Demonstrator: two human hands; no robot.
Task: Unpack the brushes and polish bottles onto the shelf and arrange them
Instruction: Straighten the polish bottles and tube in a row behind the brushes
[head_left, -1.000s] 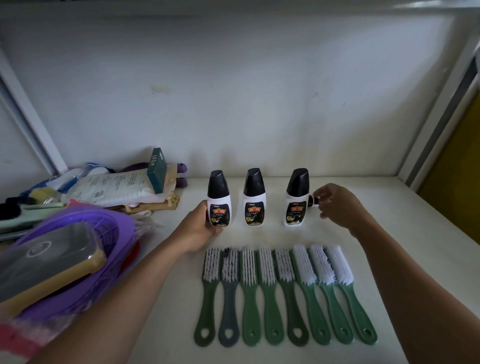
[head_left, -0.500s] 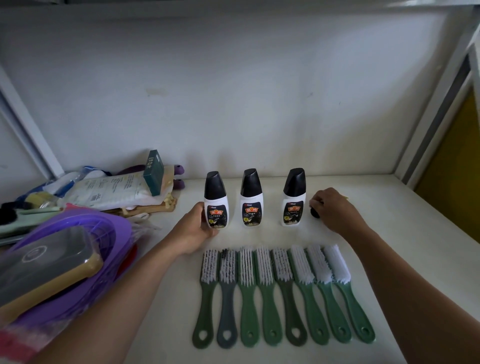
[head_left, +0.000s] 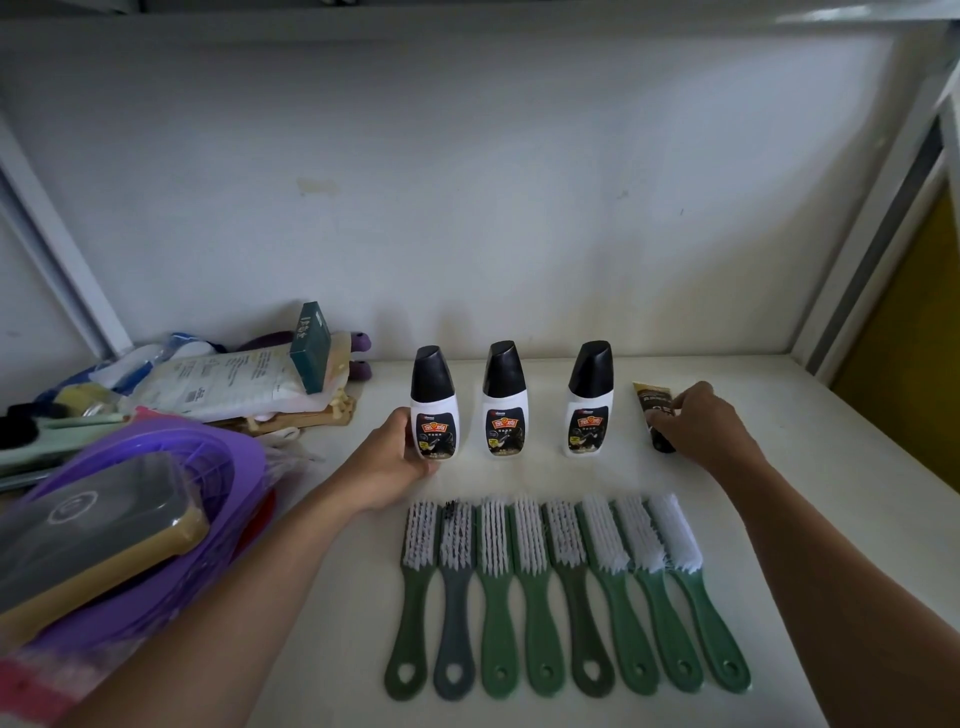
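Three white polish bottles with black caps stand upright in a row on the white shelf (head_left: 519, 696). My left hand (head_left: 387, 460) wraps the left bottle (head_left: 435, 405) from its left side. The middle bottle (head_left: 505, 400) and the right bottle (head_left: 588, 400) stand free. My right hand (head_left: 701, 428) rests on a dark polish tube (head_left: 652, 402) that lies flat to the right of the bottles, cap end under my fingers. Several green-handled brushes (head_left: 566, 587) lie side by side in front, bristles towards the bottles.
At the left, a purple basket (head_left: 171, 467) holds a dark box with a tan edge (head_left: 88, 535). Behind it lie a white printed packet (head_left: 228, 382), a green carton (head_left: 310, 345) and other clutter. The back wall is close; a shelf post (head_left: 878, 197) rises at the right.
My right hand has lowered the dark tube onto the shelf, and it now lies flat right of the bottles. My left hand stays on the left bottle.
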